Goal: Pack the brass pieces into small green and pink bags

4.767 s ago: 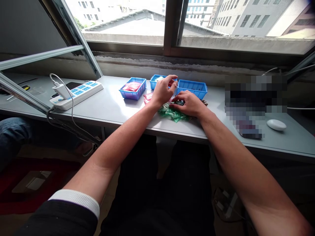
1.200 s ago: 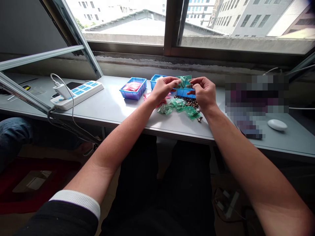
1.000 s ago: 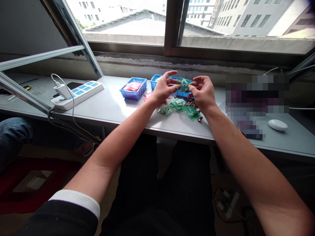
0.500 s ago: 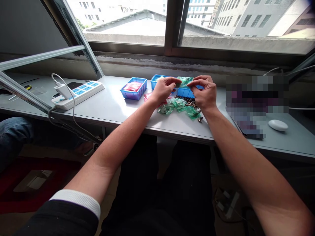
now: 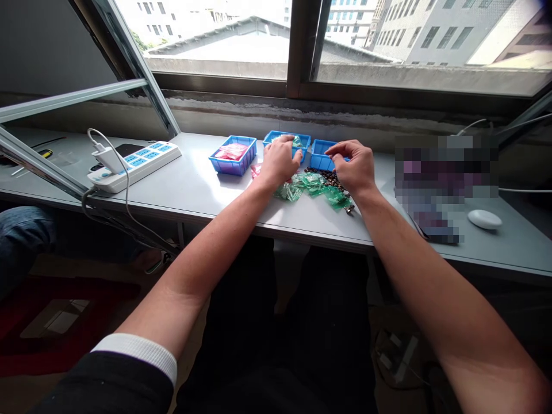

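Observation:
My left hand (image 5: pixel 279 161) is over the near side of the middle blue bin (image 5: pixel 268 138), its thumb apart from the fingers. A green plastic bag (image 5: pixel 297 141) lies in that bin just past the fingertips. My right hand (image 5: pixel 356 168) hovers by the right blue bin (image 5: pixel 321 162), thumb and forefinger curved, slightly apart, with nothing visible between them. Below the hands lie several green plastic bags (image 5: pixel 314 183) and a heap of small dark metal parts (image 5: pixel 334 179). A pink bag (image 5: pixel 256 170) shows partly behind my left hand.
Left of the hands stands a blue bin (image 5: pixel 219 165) holding pink bags (image 5: pixel 232 151). A white power strip (image 5: pixel 140 167) with a plugged-in cable lies farther left. On the right are a blurred dark device (image 5: pixel 435 221) and a white mouse (image 5: pixel 485 219). A person's knee shows at the left edge.
The green bag held between both hands has left the right hand, and a green bag now lies in the middle bin. My left hand has opened there; the right hand has stayed nearly in place.

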The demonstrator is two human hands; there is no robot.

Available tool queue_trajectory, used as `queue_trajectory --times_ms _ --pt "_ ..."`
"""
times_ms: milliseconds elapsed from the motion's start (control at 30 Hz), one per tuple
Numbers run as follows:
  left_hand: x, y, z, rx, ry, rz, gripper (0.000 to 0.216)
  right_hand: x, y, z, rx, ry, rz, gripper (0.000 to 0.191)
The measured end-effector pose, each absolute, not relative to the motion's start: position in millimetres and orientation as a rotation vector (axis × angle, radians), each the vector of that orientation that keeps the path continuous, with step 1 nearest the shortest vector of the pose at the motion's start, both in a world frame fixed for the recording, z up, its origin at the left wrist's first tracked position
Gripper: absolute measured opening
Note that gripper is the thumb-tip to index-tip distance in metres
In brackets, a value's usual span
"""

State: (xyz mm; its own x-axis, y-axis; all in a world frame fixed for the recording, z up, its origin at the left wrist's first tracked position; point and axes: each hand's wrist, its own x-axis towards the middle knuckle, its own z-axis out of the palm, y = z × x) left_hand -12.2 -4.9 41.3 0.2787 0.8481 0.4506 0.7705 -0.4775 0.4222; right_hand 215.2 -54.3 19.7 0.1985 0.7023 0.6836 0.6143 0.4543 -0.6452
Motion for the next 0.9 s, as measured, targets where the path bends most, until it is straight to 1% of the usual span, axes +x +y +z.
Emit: queue_trajectory --times_ms 100,167,333,500,600,733,833,900 --pt "-13.1 -10.9 40.5 2.471 1.566 0.798 0.062 213.1 -56.8 22.3 -1.234 -1.501 0.132 0.036" --pt "-14.6 -11.9 39.7 2.479 1.557 0.782 0.068 212.0 -58.8 24.5 -1.237 -1.511 0.155 0.033" --pt "-18.7 -6.7 38.7 2.45 1.594 0.776 0.074 208.9 -64.6 28.9 -1.25 -1.535 0.176 0.027" --pt "-20.4 -6.4 42.3 2.391 1.643 0.701 0.084 206.4 -70.4 31.5 -1.229 -1.643 0.141 0.024" --pt "-21.2 -10.3 44.4 2.408 1.65 0.697 0.079 207.0 -73.2 31.9 -1.235 -1.667 0.113 0.022" --pt "-21.6 -13.2 44.1 2.46 1.671 0.708 0.07 209.4 -74.5 28.1 -1.27 -1.777 0.17 0.008" --pt "-21.6 -12.2 43.2 2.449 1.678 0.724 0.067 210.3 -73.1 23.9 -1.237 -1.95 0.182 0.018" --pt "-22.0 -11.2 42.7 2.438 1.678 0.741 0.064 210.9 -71.7 22.3 -1.239 -2.017 0.181 0.018"
